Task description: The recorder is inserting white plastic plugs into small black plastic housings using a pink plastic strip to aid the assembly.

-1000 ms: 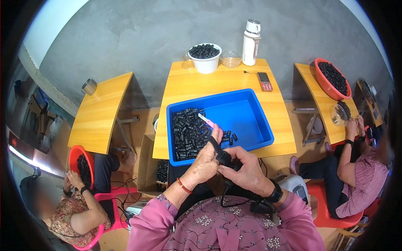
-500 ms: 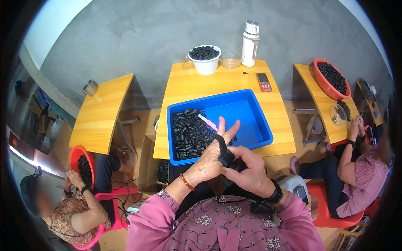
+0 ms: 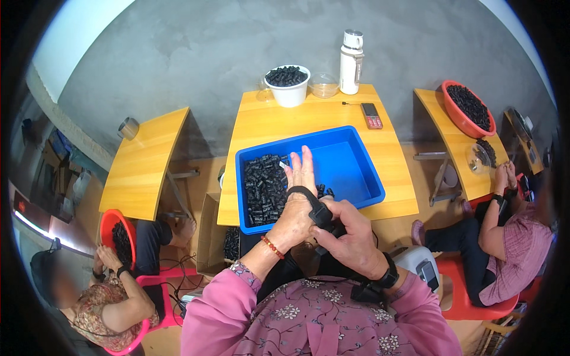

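Black hand strap [image 3: 301, 191] slants across the back of the left hand [image 3: 295, 218], against the near side of a smooth, rectangular blue plastic tray [image 3: 371, 193]. I see the left fingers stretched out, slightly apart; the right hand [image 3: 354, 240] has thumb and forefinger clamped on the strap. Its long axis runs down rightward to a boxy module [image 3: 321, 215], just left of them. Glossy, stubby black cylinders [image 3: 261, 190] heap beyond

The black strap [image 3: 306, 192] looks matt, the tray [image 3: 350, 168] glossy plastic.
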`<action>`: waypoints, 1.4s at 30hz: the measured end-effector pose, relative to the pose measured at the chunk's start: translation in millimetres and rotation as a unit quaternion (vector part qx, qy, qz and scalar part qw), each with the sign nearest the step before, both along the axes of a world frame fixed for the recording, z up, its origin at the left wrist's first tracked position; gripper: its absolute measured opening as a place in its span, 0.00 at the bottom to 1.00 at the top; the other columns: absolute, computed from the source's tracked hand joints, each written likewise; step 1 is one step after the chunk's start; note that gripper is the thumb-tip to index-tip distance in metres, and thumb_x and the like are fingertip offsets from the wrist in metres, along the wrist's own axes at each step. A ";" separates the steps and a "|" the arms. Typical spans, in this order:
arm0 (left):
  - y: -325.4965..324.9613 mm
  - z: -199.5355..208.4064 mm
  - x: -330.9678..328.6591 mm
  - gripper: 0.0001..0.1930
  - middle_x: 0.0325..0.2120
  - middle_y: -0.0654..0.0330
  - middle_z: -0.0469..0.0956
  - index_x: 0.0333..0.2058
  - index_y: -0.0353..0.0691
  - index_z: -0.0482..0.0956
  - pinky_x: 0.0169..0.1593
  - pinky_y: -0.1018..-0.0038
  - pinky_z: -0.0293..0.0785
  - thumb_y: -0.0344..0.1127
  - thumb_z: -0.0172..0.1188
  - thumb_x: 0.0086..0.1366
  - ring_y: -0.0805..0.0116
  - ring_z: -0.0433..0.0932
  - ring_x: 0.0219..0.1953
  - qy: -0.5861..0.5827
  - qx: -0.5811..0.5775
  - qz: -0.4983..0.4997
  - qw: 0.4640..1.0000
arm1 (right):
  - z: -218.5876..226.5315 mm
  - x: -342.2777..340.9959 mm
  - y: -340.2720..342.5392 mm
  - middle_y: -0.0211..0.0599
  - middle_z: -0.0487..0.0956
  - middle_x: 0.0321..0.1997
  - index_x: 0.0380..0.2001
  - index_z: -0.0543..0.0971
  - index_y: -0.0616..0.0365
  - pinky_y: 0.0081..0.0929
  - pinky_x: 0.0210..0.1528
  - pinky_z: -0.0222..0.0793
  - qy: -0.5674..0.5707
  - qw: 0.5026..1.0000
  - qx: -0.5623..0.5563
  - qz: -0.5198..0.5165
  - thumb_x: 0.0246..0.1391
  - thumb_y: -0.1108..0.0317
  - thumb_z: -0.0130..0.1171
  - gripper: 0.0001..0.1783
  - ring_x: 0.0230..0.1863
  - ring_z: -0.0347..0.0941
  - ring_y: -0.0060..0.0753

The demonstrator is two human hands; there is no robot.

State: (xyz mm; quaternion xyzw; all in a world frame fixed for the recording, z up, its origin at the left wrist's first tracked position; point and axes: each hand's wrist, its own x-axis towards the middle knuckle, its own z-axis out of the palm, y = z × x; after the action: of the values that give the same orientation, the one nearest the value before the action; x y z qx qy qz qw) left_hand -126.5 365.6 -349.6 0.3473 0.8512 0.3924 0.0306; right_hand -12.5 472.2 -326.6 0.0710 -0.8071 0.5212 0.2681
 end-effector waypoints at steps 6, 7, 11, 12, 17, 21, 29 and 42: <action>15.8 -2.4 5.9 0.61 0.57 0.45 0.57 0.72 0.49 0.27 0.64 0.60 0.58 0.34 0.69 0.54 0.59 0.62 0.57 -0.263 0.261 -0.011 0.929 | 10.7 1.9 0.4 0.44 0.78 0.37 0.48 0.75 0.63 0.30 0.37 0.74 0.006 1.000 0.008 0.003 0.47 0.74 0.70 0.24 0.35 0.78 0.40; 16.6 12.5 11.3 0.61 0.63 0.39 0.50 0.72 0.50 0.28 0.68 0.57 0.46 0.34 0.70 0.52 0.48 0.49 0.65 -0.351 0.293 -0.015 0.889 | 12.9 2.4 1.4 0.44 0.78 0.36 0.48 0.75 0.63 0.29 0.37 0.74 0.004 1.000 0.006 0.002 0.47 0.74 0.70 0.24 0.35 0.78 0.40; 20.4 -8.2 4.5 0.60 0.70 0.36 0.40 0.72 0.54 0.32 0.71 0.48 0.37 0.34 0.70 0.52 0.36 0.35 0.73 -0.027 0.149 0.050 0.987 | 10.9 6.4 1.6 0.45 0.78 0.36 0.49 0.75 0.64 0.30 0.36 0.74 -0.031 0.999 -0.022 0.003 0.47 0.74 0.70 0.25 0.34 0.79 0.40; 20.8 -13.8 2.7 0.60 0.70 0.36 0.40 0.72 0.54 0.32 0.71 0.48 0.37 0.34 0.70 0.52 0.36 0.35 0.73 -0.027 0.148 0.053 0.987 | 11.8 5.8 0.8 0.45 0.78 0.36 0.49 0.75 0.64 0.30 0.36 0.74 -0.032 0.999 -0.023 0.005 0.47 0.74 0.70 0.25 0.34 0.79 0.40; 27.3 10.8 3.1 0.60 0.71 0.35 0.36 0.73 0.53 0.36 0.64 0.27 0.31 0.37 0.72 0.50 0.27 0.32 0.71 -0.009 -0.042 0.102 0.994 | 8.1 7.2 2.3 0.48 0.78 0.36 0.49 0.74 0.64 0.32 0.37 0.75 -0.002 0.999 0.041 0.001 0.45 0.71 0.71 0.27 0.35 0.78 0.46; 26.5 19.2 -2.8 0.48 0.71 0.36 0.37 0.71 0.52 0.47 0.62 0.24 0.34 0.38 0.66 0.56 0.26 0.32 0.71 0.114 -0.239 0.074 0.961 | 9.7 5.2 -7.2 0.47 0.77 0.35 0.49 0.74 0.63 0.35 0.37 0.75 0.031 0.997 0.074 0.020 0.44 0.70 0.71 0.28 0.35 0.78 0.49; 15.6 5.3 -15.2 0.22 0.52 0.43 0.76 0.58 0.42 0.72 0.64 0.35 0.50 0.37 0.48 0.66 0.39 0.75 0.54 0.253 -0.269 -0.036 0.929 | 6.9 1.7 -18.7 0.40 0.79 0.33 0.49 0.74 0.59 0.29 0.36 0.74 -0.034 0.994 -0.062 0.084 0.46 0.71 0.70 0.25 0.32 0.78 0.36; 14.9 22.2 0.2 0.22 0.33 0.47 0.82 0.53 0.36 0.73 0.42 0.58 0.77 0.30 0.62 0.58 0.49 0.83 0.39 0.309 -0.210 0.028 0.927 | 19.8 2.9 -25.2 0.41 0.79 0.32 0.46 0.75 0.59 0.33 0.32 0.74 0.066 0.993 0.074 0.070 0.42 0.68 0.74 0.27 0.31 0.80 0.43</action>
State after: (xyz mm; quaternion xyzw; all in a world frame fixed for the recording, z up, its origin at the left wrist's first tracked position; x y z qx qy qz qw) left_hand -126.3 380.5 -327.4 0.4129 0.8909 0.0785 -0.1723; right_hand -9.6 446.9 -306.8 0.1814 -0.8171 0.4718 0.2771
